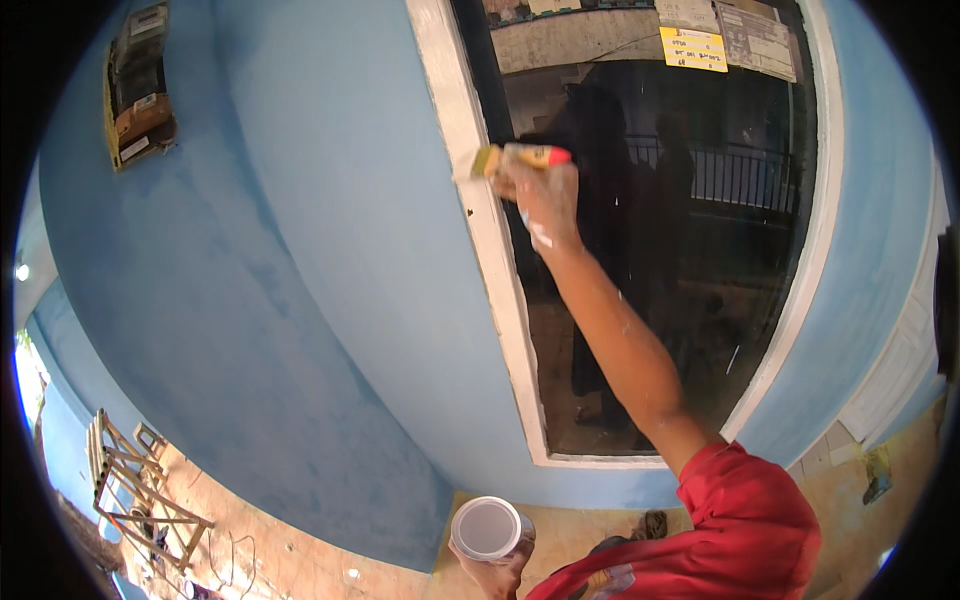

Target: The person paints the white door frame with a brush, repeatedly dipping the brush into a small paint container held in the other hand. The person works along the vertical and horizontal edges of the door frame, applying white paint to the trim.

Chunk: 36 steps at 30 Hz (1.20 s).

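My right hand, flecked with white paint, is closed around a paintbrush with a red-tipped wooden handle. Its bristles touch the left upright of the white window frame, high up. A dark spot shows on the frame just below the brush. Low in front of me, my left hand is wrapped round an open paint can with a white rim. Pale greyish-white paint fills what shows of the can's inside. The dark glass pane behind my right arm mirrors a figure and a railing.
Blue walls meet in a corner left of the window. An electric meter box hangs high on the left wall. Stickers are on the upper glass. On the tiled floor at lower left stand a wooden stool-like frame and a cable.
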Motion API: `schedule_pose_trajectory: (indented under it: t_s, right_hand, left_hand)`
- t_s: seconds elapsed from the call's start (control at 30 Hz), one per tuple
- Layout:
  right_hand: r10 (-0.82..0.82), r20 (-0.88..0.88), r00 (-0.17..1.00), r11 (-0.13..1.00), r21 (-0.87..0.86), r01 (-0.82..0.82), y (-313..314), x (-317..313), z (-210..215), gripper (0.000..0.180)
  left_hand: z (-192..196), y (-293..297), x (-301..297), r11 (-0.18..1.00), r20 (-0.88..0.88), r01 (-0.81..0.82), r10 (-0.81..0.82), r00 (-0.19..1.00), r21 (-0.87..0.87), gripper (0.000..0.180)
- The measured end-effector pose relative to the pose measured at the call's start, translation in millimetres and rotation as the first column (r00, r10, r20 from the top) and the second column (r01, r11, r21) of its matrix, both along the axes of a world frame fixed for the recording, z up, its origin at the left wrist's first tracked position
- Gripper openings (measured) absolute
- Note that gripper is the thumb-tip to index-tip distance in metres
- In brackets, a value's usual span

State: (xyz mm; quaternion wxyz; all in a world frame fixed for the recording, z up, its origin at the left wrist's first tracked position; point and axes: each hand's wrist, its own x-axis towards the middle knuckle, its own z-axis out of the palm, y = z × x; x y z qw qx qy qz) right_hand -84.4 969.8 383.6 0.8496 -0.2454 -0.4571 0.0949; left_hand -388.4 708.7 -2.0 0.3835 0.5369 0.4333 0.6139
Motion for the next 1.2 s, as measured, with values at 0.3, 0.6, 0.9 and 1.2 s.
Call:
schedule_pose_trajectory:
  t_s: [0.3,0.6,0.9,1.2]
  right_hand:
    - [0.200,-0.093,0.975,0.924,0.349,-0.156,9,17,122,0.018]
    - [0.234,-0.212,0.949,0.957,-0.123,-0.264,-36,30,-180,0.028]
    - [-0.086,-0.490,0.867,0.708,-0.642,-0.293,-260,20,-427,0.023]
    - [-0.355,-0.590,0.726,0.615,-0.732,-0.294,-409,28,-519,0.019]
  left_hand:
    - [-16,-6,-4,0.999,0.056,-0.048,0.047,0.997,0.007,0.103]
    - [-24,-8,-8,0.998,0.008,-0.035,0.035,0.999,0.058,0.109]
    - [-40,7,-2,0.988,-0.100,0.148,-0.142,0.985,0.053,0.117]
    - [-31,14,75,0.869,-0.031,0.492,-0.491,0.870,0.051,0.106]
